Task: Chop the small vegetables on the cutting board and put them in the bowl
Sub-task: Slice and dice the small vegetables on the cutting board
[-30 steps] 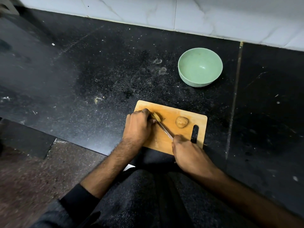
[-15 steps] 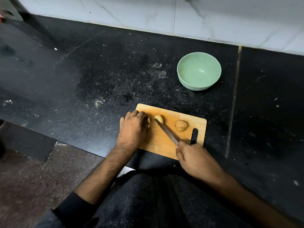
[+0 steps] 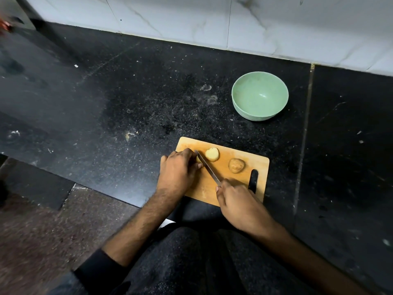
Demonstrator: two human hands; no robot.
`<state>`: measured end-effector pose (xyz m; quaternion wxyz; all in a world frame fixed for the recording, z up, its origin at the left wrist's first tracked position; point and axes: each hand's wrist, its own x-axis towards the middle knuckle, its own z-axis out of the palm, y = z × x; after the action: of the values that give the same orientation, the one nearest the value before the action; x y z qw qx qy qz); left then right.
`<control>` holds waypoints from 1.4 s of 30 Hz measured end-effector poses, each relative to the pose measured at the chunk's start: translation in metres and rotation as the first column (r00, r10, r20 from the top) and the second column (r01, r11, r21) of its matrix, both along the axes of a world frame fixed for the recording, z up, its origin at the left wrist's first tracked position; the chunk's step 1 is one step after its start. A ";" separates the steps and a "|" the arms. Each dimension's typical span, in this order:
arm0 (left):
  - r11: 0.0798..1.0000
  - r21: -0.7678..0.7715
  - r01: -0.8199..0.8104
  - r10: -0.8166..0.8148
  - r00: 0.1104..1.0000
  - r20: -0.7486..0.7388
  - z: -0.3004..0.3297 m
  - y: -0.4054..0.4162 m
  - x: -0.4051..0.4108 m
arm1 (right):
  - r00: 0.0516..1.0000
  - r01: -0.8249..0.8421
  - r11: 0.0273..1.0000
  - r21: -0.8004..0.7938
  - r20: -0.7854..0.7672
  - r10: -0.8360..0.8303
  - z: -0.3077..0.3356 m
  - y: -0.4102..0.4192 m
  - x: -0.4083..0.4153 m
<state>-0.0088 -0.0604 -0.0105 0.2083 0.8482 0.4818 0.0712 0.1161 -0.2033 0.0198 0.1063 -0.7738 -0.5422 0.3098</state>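
On the dark tabletop (image 3: 106, 116) lies one wooden board (image 3: 238, 154), its near edge close to the tabletop's front edge, probably so both hands can work over it without reaching. Furthest left, the left hand (image 3: 177, 171) is curled over a small piece of vegetable at the board's left end; only a pale sliver of it shows under the fingers, so I cannot tell its shape, but the grip seems meant to pin it while it is cut. Just to the right, the one knife (image 3: 207, 167) runs diagonally, its tip beside the left fingers and the blade laid against the hidden piece. Next comes a cut half (image 3: 212, 154), pale face up, lying free just past the blade (likely pushed aside to clear the cutting line). Then a whole brown vegetable (image 3: 236, 165) waits uncut near the board's handle slot (image 3: 253, 180). The right hand (image 3: 240, 201) is wrapped round the knife's handle at the board's near edge. That makes three vegetable pieces by my count, one mostly hidden. Furthest right and behind, well apart from the board, stands one green bowl (image 3: 259, 95), with nothing visible inside, ready for the pieces.
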 end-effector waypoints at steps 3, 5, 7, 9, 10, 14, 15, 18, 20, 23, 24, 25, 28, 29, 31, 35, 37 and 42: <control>1.000 0.006 -0.007 0.006 1.000 0.010 0.000 0.000 -0.001 | 1.000 -0.013 1.000 -0.021 -0.013 0.013 -0.003 0.003 -0.005; 1.000 0.009 -0.017 0.017 1.000 0.017 0.000 0.000 0.000 | 1.000 -0.026 0.999 -0.032 -0.017 0.026 -0.004 0.003 -0.004; 0.999 0.010 -0.030 0.030 0.999 0.021 -0.001 0.000 0.000 | 1.000 -0.025 0.999 -0.030 -0.007 0.024 -0.003 0.004 -0.002; 0.999 0.012 -0.039 0.039 0.999 0.013 -0.001 0.001 0.001 | 1.000 0.005 1.000 -0.009 0.016 -0.005 -0.001 0.004 0.001; 0.999 0.022 -0.040 0.040 0.999 0.006 -0.001 0.002 0.001 | 0.999 0.027 1.000 0.010 0.029 -0.027 -0.001 0.004 0.002; 0.998 0.030 -0.062 0.062 0.998 0.008 0.000 0.010 -0.001 | 0.994 0.081 0.996 0.041 0.073 -0.084 0.002 0.005 0.005; 0.998 0.026 -0.065 0.065 0.998 0.001 0.000 0.012 -0.001 | 0.994 0.081 0.996 0.033 0.074 -0.083 0.002 0.006 0.005; 0.998 0.051 -0.028 0.032 0.995 -0.095 0.000 0.012 0.004 | 0.992 0.101 0.994 0.039 0.077 -0.103 0.001 0.007 0.005; 0.997 0.068 0.021 -0.010 0.987 -0.160 0.001 0.011 0.008 | 0.988 0.122 0.991 0.062 0.090 -0.127 0.001 0.007 0.006; 0.995 0.084 0.055 -0.037 0.980 -0.198 0.003 0.009 0.014 | 0.984 0.144 0.987 0.076 0.096 -0.151 0.000 0.007 0.009; 0.994 0.095 0.061 -0.042 0.982 -0.186 0.003 0.009 0.016 | 0.984 0.149 0.986 0.072 0.088 -0.155 0.000 0.006 0.010; 0.991 0.104 0.078 -0.060 0.983 -0.172 0.005 0.009 0.017 | 0.984 0.152 0.986 0.065 0.080 -0.157 0.000 0.005 0.011; 0.967 0.092 0.238 -0.220 0.959 -0.177 0.007 0.010 0.027 | 0.984 0.163 0.986 0.038 0.060 -0.165 -0.001 0.002 0.013; 0.953 0.083 0.290 -0.271 0.944 -0.186 0.007 0.011 0.031 | 0.983 0.169 0.985 0.031 0.060 -0.171 -0.002 0.000 0.013; 0.945 0.064 0.322 -0.307 0.935 -0.176 0.005 0.014 0.037 | 0.982 0.183 0.983 0.012 0.053 -0.184 -0.003 -0.003 0.014; 0.955 0.018 0.298 -0.295 0.951 -0.094 0.002 0.014 0.042 | 0.978 0.203 0.979 0.006 0.038 -0.203 -0.004 -0.006 0.015; 0.950 0.010 0.312 -0.310 0.947 -0.087 0.001 0.007 0.046 | 0.976 0.215 0.977 0.003 0.039 -0.215 -0.003 -0.009 0.017; 0.970 0.021 0.243 -0.241 0.967 -0.086 0.000 -0.010 0.046 | 0.980 0.196 0.981 -0.003 0.030 -0.195 -0.003 -0.012 0.018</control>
<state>0.0374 -0.0701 -0.0108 0.1821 0.9060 0.3817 0.0178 0.1336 -0.2156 0.0167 0.1260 -0.8281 -0.4643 0.2877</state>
